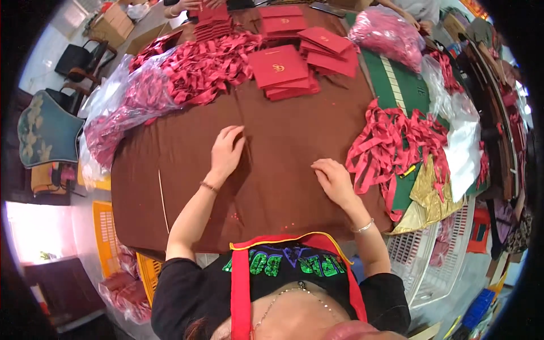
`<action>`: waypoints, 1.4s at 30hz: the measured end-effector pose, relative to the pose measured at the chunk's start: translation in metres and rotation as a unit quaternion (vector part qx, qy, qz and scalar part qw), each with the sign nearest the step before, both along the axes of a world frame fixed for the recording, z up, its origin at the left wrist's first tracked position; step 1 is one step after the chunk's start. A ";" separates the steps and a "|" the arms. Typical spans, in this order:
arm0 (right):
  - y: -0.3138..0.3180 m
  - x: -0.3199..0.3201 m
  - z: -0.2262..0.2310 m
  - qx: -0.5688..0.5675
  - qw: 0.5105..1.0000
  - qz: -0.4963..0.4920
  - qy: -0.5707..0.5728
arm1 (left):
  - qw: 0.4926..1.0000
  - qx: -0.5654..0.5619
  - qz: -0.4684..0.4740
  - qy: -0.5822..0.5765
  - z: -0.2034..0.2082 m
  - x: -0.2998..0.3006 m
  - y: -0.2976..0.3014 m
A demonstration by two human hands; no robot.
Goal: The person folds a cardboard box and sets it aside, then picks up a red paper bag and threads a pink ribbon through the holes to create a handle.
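My left hand (228,151) hovers over or rests on the brown cloth-covered table (283,124), its fingers loosely stretched and holding nothing. To its right, my right hand (333,180) is palm down with slightly bent fingers, also without anything in it. A heap of pink-red ribbons (391,141) lies just beyond that hand's right side. Ahead of both hands sits a stack of flat red envelope-like folders (279,67) with gold emblems. Another fanned stack of red folders (331,42) lies to the right of it.
A big pile of red ribbons (207,68) spills from a clear plastic bag (136,102) at the far left. A filled pink bag (388,34) lies far right on a green mat (396,85). Another person's hands (187,5) hold red folders opposite. Plastic crates (105,226) flank the table.
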State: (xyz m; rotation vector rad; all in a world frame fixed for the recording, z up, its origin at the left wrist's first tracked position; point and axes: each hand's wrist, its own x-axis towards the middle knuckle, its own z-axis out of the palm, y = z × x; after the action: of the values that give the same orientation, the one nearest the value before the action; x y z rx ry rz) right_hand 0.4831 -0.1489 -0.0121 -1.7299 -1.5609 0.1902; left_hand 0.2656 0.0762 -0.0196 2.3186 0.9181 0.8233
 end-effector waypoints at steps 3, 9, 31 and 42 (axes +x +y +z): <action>0.014 -0.015 -0.008 -0.031 0.997 0.015 0.066 | 0.988 -0.059 0.020 -0.141 -0.014 0.047 0.040; 0.081 0.000 0.000 -0.039 0.977 0.020 0.210 | 0.935 -0.308 0.155 -0.086 -0.019 0.114 0.143; 0.233 0.100 -0.006 -0.119 0.842 -0.072 0.521 | 0.800 -0.555 0.006 -0.229 -0.003 0.142 0.112; 0.168 0.054 0.019 0.053 0.859 0.057 0.506 | 0.831 -0.401 -0.152 -0.355 0.014 0.091 0.049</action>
State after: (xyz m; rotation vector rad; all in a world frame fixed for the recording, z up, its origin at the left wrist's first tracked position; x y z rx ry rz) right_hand 0.5371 0.0191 0.0071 -1.1037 -0.8376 0.8951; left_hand 0.3571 0.1251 -0.0052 1.2181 0.4033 0.8418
